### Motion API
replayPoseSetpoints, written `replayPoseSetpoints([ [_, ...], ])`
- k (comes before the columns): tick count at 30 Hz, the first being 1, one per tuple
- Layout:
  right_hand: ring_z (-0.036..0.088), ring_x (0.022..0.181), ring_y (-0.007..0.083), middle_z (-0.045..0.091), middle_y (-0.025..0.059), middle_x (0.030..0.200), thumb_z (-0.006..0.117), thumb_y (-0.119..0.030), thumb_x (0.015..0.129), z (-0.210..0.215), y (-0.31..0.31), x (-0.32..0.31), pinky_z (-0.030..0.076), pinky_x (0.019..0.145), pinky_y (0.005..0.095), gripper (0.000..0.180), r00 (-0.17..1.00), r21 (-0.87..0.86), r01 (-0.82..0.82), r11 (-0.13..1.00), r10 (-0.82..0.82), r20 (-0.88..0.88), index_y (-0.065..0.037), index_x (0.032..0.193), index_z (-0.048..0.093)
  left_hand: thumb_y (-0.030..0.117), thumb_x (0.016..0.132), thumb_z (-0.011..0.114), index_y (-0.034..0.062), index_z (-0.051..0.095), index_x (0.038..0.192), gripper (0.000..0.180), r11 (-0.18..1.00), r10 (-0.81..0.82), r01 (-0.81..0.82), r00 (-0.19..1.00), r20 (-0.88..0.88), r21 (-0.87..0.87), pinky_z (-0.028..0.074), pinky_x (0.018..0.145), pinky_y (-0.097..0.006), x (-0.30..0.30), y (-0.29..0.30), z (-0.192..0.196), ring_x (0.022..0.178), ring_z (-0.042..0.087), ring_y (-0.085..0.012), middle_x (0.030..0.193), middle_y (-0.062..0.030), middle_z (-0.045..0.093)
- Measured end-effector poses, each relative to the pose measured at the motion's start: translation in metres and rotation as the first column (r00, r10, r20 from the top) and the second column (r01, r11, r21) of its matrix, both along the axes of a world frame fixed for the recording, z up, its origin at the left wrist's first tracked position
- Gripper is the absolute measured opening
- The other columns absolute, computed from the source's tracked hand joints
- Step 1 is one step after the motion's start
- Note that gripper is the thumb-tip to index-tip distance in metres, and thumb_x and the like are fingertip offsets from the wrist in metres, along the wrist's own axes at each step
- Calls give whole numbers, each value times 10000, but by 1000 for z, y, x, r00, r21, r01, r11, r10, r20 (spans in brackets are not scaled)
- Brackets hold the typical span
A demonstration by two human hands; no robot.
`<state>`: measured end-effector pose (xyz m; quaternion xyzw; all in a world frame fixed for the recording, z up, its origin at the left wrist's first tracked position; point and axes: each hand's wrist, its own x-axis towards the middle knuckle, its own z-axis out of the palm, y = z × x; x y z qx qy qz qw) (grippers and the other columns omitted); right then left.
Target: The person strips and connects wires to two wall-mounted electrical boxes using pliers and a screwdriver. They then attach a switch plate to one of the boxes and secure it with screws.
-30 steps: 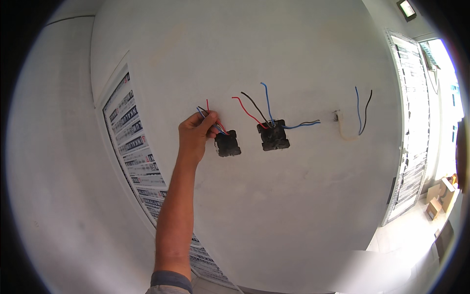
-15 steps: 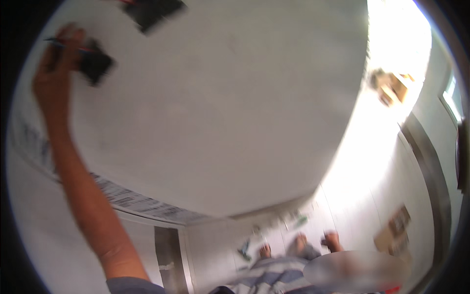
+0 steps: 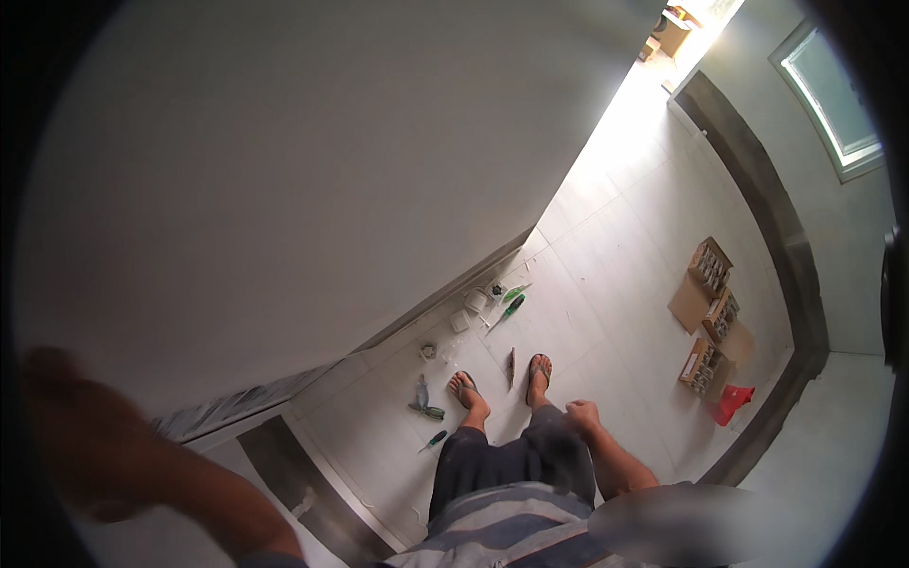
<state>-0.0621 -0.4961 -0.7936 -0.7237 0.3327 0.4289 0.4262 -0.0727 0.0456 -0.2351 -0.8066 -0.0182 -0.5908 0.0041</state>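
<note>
I am looking down along a white wall (image 3: 312, 189) to the tiled floor. My left hand (image 3: 66, 417) is a dark blur at the lower left, raised close to the wall, and whether it holds anything is lost in the blur. Hanging by my right thigh, my right hand (image 3: 582, 415) has its fingers curled with nothing visible in it. My feet in sandals (image 3: 502, 383) stand on the pale tiles. Around them lie a green-handled screwdriver (image 3: 509, 309), another small green screwdriver (image 3: 434, 439), a slim tool (image 3: 511, 367) and small white parts (image 3: 461, 320).
Open cardboard boxes of small parts (image 3: 712, 312) and a red object (image 3: 731, 401) sit on the floor to the right. A dark skirting band (image 3: 772, 237) runs along the far wall below a window (image 3: 833, 104). A printed sheet (image 3: 237, 405) lies at the wall's foot.
The view has swung down from the wall boxes with wires to the floor. My left arm has dropped from the wall box to the lower left. My right hand and feet have come into view.
</note>
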Motion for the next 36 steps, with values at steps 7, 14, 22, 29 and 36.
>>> replayPoseSetpoints([
  [7, 630, 525, 231, 656, 111, 689, 631, -124, 992, -101, 30, 14, 493, 437, 371, 157, 999, 170, -45, 984, 49, -19, 24, 1013, 678, 164, 941, 754, 6, 715, 1199, 305, 229, -620, -740, 390, -680, -632, 580, 888, -391, -130, -154, -433, 950, 722, -285, 1042, -179, 724],
  [14, 697, 619, 219, 713, 131, 774, 631, -177, 1000, -263, 65, 64, 578, 522, 368, 217, 895, 10, -405, 914, 394, 208, 20, 1015, 720, 452, 882, 778, 136, 405, 1605, 872, 443, -689, -877, -201, -697, -185, 391, 1188, -548, -212, -271, -577, 1483, 365, -492, 1651, -250, 325],
  [22, 732, 632, 169, 756, 123, 804, 711, -256, 962, -338, 148, 94, 601, 559, 337, 294, 908, 62, -417, 907, 412, 75, -22, 1133, 759, 502, 906, 723, 183, 498, 1539, 744, 456, -634, -889, -298, -714, -33, 403, 1158, -582, -220, -278, -625, 1433, 392, -481, 1629, -182, 333],
  [29, 732, 590, 207, 748, 129, 730, 748, -292, 940, -461, 207, 21, 612, 598, 369, 314, 816, 76, -579, 812, 575, 64, -13, 1081, 773, 547, 896, 703, 175, 641, 1413, 639, 428, -549, -898, -170, -819, -100, 412, 1131, -591, -262, -270, -637, 1368, 449, -488, 1538, -201, 454],
  [36, 754, 1023, 361, 783, 203, 1026, 775, -339, 854, -522, 288, -103, 581, 956, 441, 359, 724, 114, -688, 716, 689, 39, -28, 1031, 802, 427, 889, 754, 112, 627, 1417, 627, 401, -505, -879, 25, -863, -260, 387, 1149, -580, -294, -261, -647, 1354, 468, -501, 1484, -279, 504],
])
